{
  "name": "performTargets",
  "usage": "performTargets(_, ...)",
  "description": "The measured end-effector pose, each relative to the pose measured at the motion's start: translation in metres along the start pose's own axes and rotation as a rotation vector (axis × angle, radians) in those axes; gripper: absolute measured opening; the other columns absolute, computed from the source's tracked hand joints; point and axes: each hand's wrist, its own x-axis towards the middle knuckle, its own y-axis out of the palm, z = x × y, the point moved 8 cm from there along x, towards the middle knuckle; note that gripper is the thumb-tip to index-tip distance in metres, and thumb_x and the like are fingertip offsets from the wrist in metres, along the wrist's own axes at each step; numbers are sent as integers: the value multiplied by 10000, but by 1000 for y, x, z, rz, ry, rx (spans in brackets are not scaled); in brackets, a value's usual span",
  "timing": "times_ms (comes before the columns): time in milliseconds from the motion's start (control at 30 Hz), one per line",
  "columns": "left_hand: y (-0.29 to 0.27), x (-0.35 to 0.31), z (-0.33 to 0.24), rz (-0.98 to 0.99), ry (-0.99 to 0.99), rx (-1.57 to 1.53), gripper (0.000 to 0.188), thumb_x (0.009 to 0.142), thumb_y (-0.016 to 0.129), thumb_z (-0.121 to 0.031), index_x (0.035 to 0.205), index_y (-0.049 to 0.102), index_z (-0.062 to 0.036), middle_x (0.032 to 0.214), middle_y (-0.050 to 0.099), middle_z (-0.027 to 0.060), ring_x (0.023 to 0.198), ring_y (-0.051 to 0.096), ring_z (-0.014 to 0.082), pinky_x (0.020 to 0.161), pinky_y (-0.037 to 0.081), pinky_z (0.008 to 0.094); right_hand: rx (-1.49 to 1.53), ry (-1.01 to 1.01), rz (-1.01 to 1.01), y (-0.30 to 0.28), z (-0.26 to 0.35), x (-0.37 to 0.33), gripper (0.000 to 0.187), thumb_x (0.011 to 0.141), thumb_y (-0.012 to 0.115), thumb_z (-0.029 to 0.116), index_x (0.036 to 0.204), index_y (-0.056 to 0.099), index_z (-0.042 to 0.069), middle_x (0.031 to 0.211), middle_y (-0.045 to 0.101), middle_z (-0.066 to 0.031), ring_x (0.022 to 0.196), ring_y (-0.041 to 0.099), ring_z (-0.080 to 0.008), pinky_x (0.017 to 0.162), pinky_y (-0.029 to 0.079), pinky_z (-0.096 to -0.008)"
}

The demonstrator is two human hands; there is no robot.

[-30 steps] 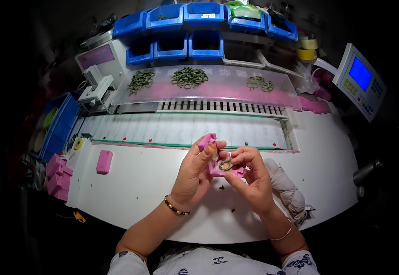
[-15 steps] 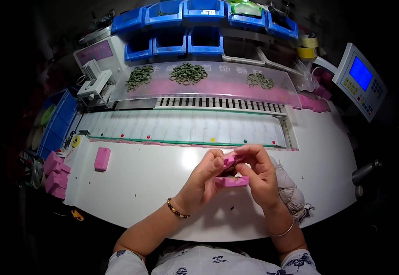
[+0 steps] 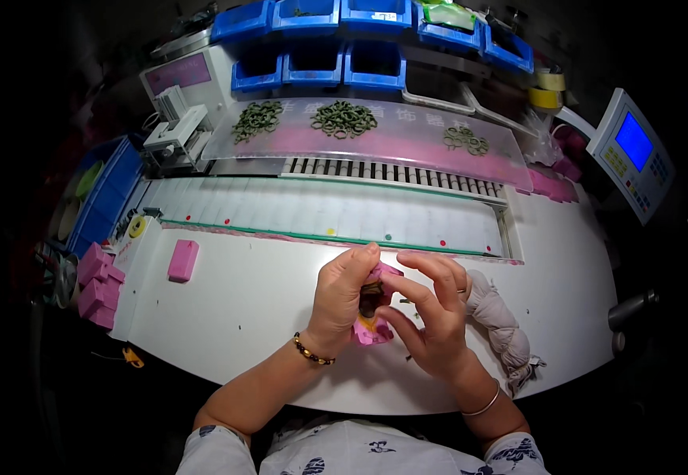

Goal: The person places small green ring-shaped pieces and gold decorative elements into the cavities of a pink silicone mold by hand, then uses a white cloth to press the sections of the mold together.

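My left hand (image 3: 339,297) is wrapped round a pink rubber mould (image 3: 373,332), held above the white table and spread apart so its dark, yellowish hollow shows. Over the mould's right side reaches my right hand (image 3: 436,321), thumb and fingers apart, with fingertips at or close to the mould's edge. I cannot tell whether they touch it. Small green bits (image 3: 407,301) show by the right fingers, apparently on the table behind them. To the left, a closed pink mould (image 3: 183,260) lies alone on the table.
Green ring-shaped pieces (image 3: 344,119) lie in several heaps on a translucent board (image 3: 407,142). Below it runs a long white strip conveyor (image 3: 280,207) with a green edge. A grey cloth roll (image 3: 502,328) lies right of my hand. Pink moulds (image 3: 98,289) stack at left; a control panel (image 3: 635,150) stands right.
The mould has turned upright in my left hand and its hollow now faces up more. My right fingers have spread away from it. Green bits now show beside them. The view has shifted slightly.
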Motion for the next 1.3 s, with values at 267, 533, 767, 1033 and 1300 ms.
performTargets(267,-1,-1,2,-70,136,62,259,1018,476,-283,871,525,-76,696,514,-28,611,464,45,566,415,196,32,-9,-117,-6,6,1,247,658,751,41,850,634,142,970,660,21,925,590,-203,850,339,-346)
performTargets(533,-24,8,0,-291,51,-108,399,1010,427,-450,956,529,-68,689,558,78,549,541,167,518,452,281,70,-82,-73,-8,18,0,197,716,749,68,862,644,148,872,669,37,827,603,-168,794,349,-319)
performTargets(767,-7,6,12,71,-166,-42,452,1020,403,-420,895,604,-34,714,574,43,583,566,137,527,466,259,-225,-154,-272,-39,9,-4,224,695,748,51,886,682,148,871,655,50,792,553,-144,769,332,-310)
performTargets(1033,19,-7,4,202,-130,109,185,929,611,-146,992,650,24,897,663,64,742,610,100,696,509,243,-99,-110,-206,-32,-3,-3,240,674,762,63,886,686,144,866,657,38,792,561,-151,791,336,-326)
performTargets(1300,11,-5,3,188,-154,126,148,923,654,-145,929,675,2,788,633,4,690,559,40,630,462,196,-108,-95,-187,-26,-4,-2,206,687,764,88,866,671,135,855,640,29,783,570,-174,792,347,-338)
